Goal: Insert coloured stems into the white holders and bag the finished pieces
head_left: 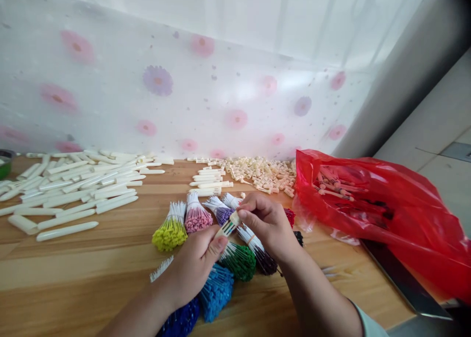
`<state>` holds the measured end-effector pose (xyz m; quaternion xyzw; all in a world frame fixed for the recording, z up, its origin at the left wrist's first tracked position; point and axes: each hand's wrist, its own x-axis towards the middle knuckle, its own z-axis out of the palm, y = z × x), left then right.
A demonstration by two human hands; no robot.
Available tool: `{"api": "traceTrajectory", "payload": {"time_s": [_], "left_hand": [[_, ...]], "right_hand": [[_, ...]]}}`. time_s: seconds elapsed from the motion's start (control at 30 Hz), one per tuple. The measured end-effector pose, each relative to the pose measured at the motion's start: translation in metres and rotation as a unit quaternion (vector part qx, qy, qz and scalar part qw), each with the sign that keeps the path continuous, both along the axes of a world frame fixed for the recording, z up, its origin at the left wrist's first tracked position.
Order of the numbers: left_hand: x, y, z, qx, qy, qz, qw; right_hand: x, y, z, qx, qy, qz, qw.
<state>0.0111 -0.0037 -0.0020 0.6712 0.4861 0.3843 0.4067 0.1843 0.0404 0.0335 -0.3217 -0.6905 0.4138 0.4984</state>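
My left hand grips a cream multicolour pen whose slotted end points up and to the right. At that end, the thumb and fingers of my right hand pinch the pen's tip. Dark slivers show inside the slots. Beneath and around both hands lie bundles of pen refills with white stems and coloured ends: yellow, pink, green, light blue, dark blue and others. My hands partly cover the purple bundle and the red one.
White pen barrels are heaped on the wooden table at left. Small slotted parts are piled at the back, beside a short stack of slotted pieces. A red plastic bag holding pens sits at right, over a dark flat strip.
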Motion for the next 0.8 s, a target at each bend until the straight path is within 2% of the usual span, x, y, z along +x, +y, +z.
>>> {"api": "traceTrajectory", "payload": {"time_s": [0.13,0.27,0.4,0.5,0.6,0.67,0.8], "left_hand": [[-0.002,0.003,-0.006,-0.015,-0.016,-0.010,1.000],[-0.004,0.009,-0.004,0.009,0.050,0.000,0.999],[-0.005,0.011,0.002,0.030,0.080,0.002,0.996],[-0.006,0.011,0.002,0.016,0.046,-0.022,0.999],[-0.007,0.010,-0.002,-0.033,-0.029,-0.090,0.995],[-0.007,0.009,-0.006,-0.074,-0.068,-0.125,0.987],[-0.004,0.006,-0.010,-0.128,-0.130,-0.120,0.976]], "right_hand": [[0.000,0.001,-0.002,-0.018,-0.024,-0.011,0.999],[-0.001,0.002,-0.004,-0.019,-0.035,-0.043,0.998],[0.001,0.002,-0.001,0.009,-0.091,-0.089,0.992],[0.003,0.001,0.003,0.037,-0.130,-0.109,0.985],[0.005,0.001,0.005,0.048,-0.110,-0.093,0.988],[0.005,0.001,0.004,0.050,-0.078,-0.052,0.994],[0.005,0.007,0.000,0.028,-0.036,0.011,0.999]]}}
